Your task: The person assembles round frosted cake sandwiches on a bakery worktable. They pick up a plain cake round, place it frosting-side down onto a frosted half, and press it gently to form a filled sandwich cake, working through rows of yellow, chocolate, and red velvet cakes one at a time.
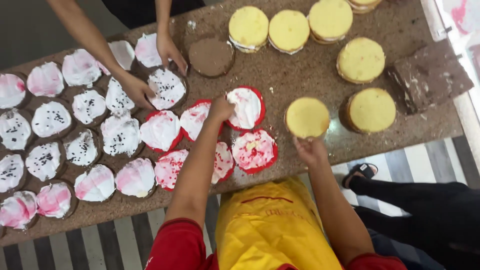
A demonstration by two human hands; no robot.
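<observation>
Head view. Brown speckled tabletop (300,75).

Left hand (220,107): fingers bunched together, pressing on the left edge of a red-rimmed round board spread with white cream (246,108), mid-tabletop.

Right hand (311,150): fingers clamped on the near edge of a plain yellow sponge round (307,117), just right of that board and near the tabletop's front edge.

Neighbouring items: 5 more red boards with cream, 1 directly below (255,150). 6 further yellow sponge rounds toward the far right, 1 beside the held one (372,110). 1 bare brown board (211,56).

Left portion: rows of brown boards with white and pink cream, some sprinkled dark.

Another person's 2 hands, 1 of them (136,90) touching a creamed board (167,88).
</observation>
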